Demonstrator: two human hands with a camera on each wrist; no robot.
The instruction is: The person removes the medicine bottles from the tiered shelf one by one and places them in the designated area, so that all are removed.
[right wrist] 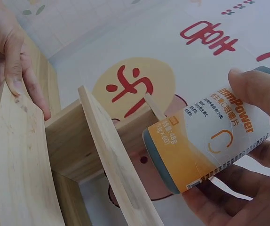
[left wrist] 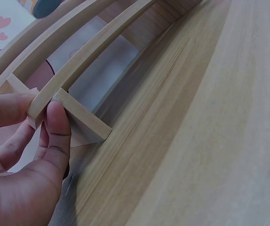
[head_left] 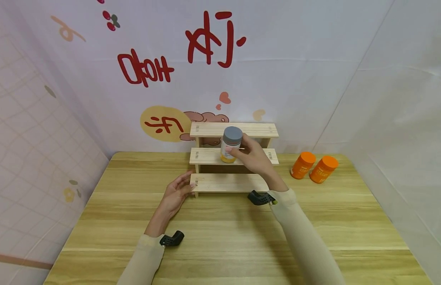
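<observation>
A supplement bottle (head_left: pixel 227 147) with a grey-blue cap and a white and orange label is in my right hand (head_left: pixel 254 156). Thumb and fingers grip it around the sides, upright in front of the middle and top steps of a three-tier wooden shelf (head_left: pixel 227 183). The right wrist view shows the bottle's printed label (right wrist: pixel 215 127) close to a shelf board. My left hand (head_left: pixel 175 194) pinches the left end of the lowest board; in the left wrist view the thumb lies on top and a finger (left wrist: pixel 57 127) underneath.
Two orange bottles (head_left: pixel 303 165) stand side by side on the wooden table (head_left: pixel 220 245), right of the shelf. A white printed cloth (head_left: pixel 295 79) with red characters hangs behind the table.
</observation>
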